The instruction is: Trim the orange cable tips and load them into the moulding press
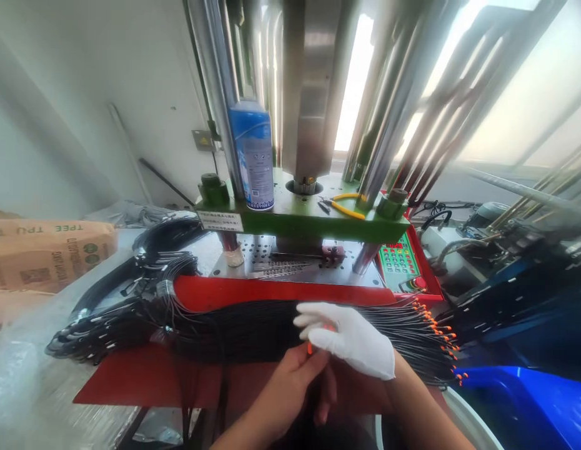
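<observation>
My bare left hand [297, 381] is closed in a pinch, with an orange-tipped cable end [310, 347] at its thumb and finger. My right hand [353, 340], in a white glove, meets it from the right. Its fingers curve over toward the thumb, and a bit of orange [328, 327] shows between them. Behind both hands, a thick bundle of black cables [253, 331] lies across a red sheet [281, 290]. Many of the cables end in orange tips [440, 337] at the right.
A green press plate [295, 219] stands ahead, carrying a blue spray can [255, 156] and yellow-handled pliers [349, 205]. A keypad panel [399, 262] sits to its right. At left are coiled cables [107, 312] and a brown paper sack [51, 256]; a blue bin [529, 400] is lower right.
</observation>
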`<state>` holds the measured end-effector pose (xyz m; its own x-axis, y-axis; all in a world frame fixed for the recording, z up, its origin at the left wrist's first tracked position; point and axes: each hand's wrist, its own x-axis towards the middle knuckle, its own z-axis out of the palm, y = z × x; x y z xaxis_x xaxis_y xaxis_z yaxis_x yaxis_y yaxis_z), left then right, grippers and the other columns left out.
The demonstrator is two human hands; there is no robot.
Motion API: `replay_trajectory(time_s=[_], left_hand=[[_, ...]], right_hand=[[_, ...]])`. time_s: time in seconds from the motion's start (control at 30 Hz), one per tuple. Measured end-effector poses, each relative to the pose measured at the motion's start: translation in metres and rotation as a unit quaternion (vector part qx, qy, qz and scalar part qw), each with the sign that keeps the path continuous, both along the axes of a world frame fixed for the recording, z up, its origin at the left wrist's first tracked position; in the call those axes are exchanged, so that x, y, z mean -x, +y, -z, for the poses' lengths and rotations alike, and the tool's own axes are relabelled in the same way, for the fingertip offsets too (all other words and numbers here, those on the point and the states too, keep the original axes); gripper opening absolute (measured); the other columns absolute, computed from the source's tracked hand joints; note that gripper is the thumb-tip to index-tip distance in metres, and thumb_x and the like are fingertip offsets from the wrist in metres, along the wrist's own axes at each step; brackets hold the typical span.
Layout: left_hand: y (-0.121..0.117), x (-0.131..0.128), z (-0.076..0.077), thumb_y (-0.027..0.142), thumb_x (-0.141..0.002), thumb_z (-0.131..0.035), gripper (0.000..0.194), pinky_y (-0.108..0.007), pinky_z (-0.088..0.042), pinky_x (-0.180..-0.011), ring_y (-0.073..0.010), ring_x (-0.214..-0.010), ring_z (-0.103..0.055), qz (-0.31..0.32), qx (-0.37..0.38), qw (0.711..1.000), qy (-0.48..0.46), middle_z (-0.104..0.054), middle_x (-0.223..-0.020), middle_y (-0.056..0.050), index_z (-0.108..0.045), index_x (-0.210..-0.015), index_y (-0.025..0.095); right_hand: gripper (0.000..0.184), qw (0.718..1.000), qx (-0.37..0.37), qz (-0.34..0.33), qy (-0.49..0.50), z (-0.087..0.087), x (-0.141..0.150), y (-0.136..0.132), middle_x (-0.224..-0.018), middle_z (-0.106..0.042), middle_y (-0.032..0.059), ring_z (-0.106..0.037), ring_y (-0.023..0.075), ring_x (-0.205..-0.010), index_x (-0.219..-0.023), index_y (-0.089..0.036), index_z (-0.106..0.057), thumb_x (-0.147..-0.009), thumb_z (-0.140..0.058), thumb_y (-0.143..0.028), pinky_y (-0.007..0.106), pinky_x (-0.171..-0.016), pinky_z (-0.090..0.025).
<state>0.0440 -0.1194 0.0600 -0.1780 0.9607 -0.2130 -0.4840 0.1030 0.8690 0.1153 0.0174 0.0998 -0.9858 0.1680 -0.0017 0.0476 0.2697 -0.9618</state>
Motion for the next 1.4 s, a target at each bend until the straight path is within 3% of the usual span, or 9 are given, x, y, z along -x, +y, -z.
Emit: replay_trajectory(time_s=[0.07, 0.2, 0.3, 0.4, 0.57, 0.77, 1.13, 1.27, 1.4], left_hand=[[-0.001, 0.001, 0.0, 0.043, -0.086, -0.048, 0.037, -0.023, -0.034, -0.04, -0.0101, -0.037, -0.045, 0.014, -0.005, 1.0, 0.012, -0.054, -0.052, -0.002, -0.054, -0.067, 0.012], [-0.01, 0.005, -0.001, 0.035, -0.087, -0.049, 0.028, -0.026, -0.041, -0.057, -0.0125, -0.05, -0.053, 0.016, -0.015, 0.997, 0.075, -0.057, -0.057, -0.002, -0.056, -0.074, 0.012], [-0.02, 0.016, -0.001, 0.035, -0.09, -0.046, 0.025, -0.028, -0.044, -0.067, -0.0145, -0.062, -0.058, -0.051, -0.009, 0.987, 0.152, -0.061, -0.067, -0.003, -0.055, -0.093, 0.012], [-0.027, 0.035, 0.0, 0.037, -0.09, -0.047, 0.028, -0.026, -0.043, -0.061, -0.0118, -0.055, -0.057, -0.166, 0.008, 0.963, 0.212, -0.061, -0.07, -0.002, -0.053, -0.102, 0.013], [-0.037, 0.07, -0.005, 0.039, -0.087, -0.052, 0.035, -0.019, -0.022, -0.039, -0.0023, -0.037, -0.03, -0.276, -0.009, 0.957, 0.086, -0.053, -0.063, 0.003, -0.05, -0.113, 0.014], [-0.04, 0.087, -0.006, 0.034, -0.086, -0.055, 0.031, -0.019, -0.028, -0.042, -0.0039, -0.046, -0.035, -0.285, -0.047, 0.955, 0.064, -0.052, -0.073, 0.0, -0.052, -0.111, 0.015], [-0.022, 0.086, 0.007, 0.038, -0.088, -0.052, 0.02, -0.017, -0.018, -0.041, -0.0028, -0.043, -0.026, -0.225, -0.008, 0.963, 0.149, -0.045, -0.058, 0.007, -0.047, -0.095, 0.019], [-0.01, 0.081, 0.009, 0.038, -0.086, -0.056, 0.025, -0.017, -0.021, -0.041, -0.0019, -0.044, -0.028, -0.219, 0.005, 0.957, 0.19, -0.048, -0.062, 0.006, -0.042, -0.079, 0.018], [0.009, 0.075, 0.013, 0.037, -0.085, -0.057, 0.025, -0.019, -0.022, -0.041, -0.0021, -0.042, -0.03, -0.193, 0.02, 0.955, 0.224, -0.055, -0.065, 0.002, -0.047, -0.076, 0.016]], right_hand=[[0.05, 0.999, -0.014, -0.039, 0.002, -0.002, 0.003, -0.005, -0.12, -0.061, 0.0046, -0.061, 0.0188, -0.102, -0.133, -0.028, -0.047, -0.085, -0.057, -0.035, 0.033, -0.09, -0.049], [0.045, 0.97, -0.129, -0.202, -0.039, -0.014, 0.019, -0.001, -0.116, -0.064, 0.0048, -0.059, 0.0204, -0.105, -0.122, -0.022, -0.059, -0.086, -0.053, -0.048, 0.029, -0.092, -0.046], [0.043, 0.959, -0.262, -0.08, -0.064, -0.011, 0.052, 0.02, -0.117, -0.063, 0.0029, -0.059, 0.0169, -0.104, -0.119, -0.023, -0.06, -0.091, -0.041, -0.05, 0.025, -0.093, -0.044], [0.04, 0.899, -0.417, 0.076, -0.108, 0.009, 0.095, 0.042, -0.121, -0.059, 0.0081, -0.054, 0.0229, -0.11, -0.122, -0.021, -0.057, -0.089, -0.046, -0.042, 0.034, -0.097, -0.039], [0.04, 0.847, -0.503, 0.094, -0.145, 0.047, 0.14, 0.047, -0.114, -0.056, 0.0177, -0.051, 0.0313, -0.108, -0.115, -0.013, -0.061, -0.081, -0.058, -0.034, 0.041, -0.091, -0.04], [0.033, 0.82, -0.533, 0.073, -0.194, 0.06, 0.133, 0.038, -0.101, -0.06, 0.0166, -0.057, 0.0287, -0.095, -0.1, -0.01, -0.063, -0.083, -0.055, -0.037, 0.04, -0.08, -0.044], [0.022, 0.869, -0.414, 0.152, -0.224, 0.029, 0.088, 0.059, -0.097, -0.063, 0.0193, -0.06, 0.0318, -0.093, -0.097, -0.011, -0.059, -0.076, -0.053, -0.016, 0.042, -0.079, -0.041], [0.03, 0.935, -0.255, 0.142, -0.2, 0.026, 0.067, 0.056, -0.082, -0.065, 0.0098, -0.059, 0.018, -0.064, -0.11, -0.015, -0.054, -0.083, -0.046, -0.026, 0.03, -0.062, -0.045], [0.042, 0.982, -0.041, 0.09, -0.164, 0.03, 0.053, 0.047, -0.067, -0.057, 0.0009, -0.041, 0.0083, -0.04, -0.109, -0.016, -0.054, -0.089, -0.037, -0.049, 0.022, -0.039, -0.035]])
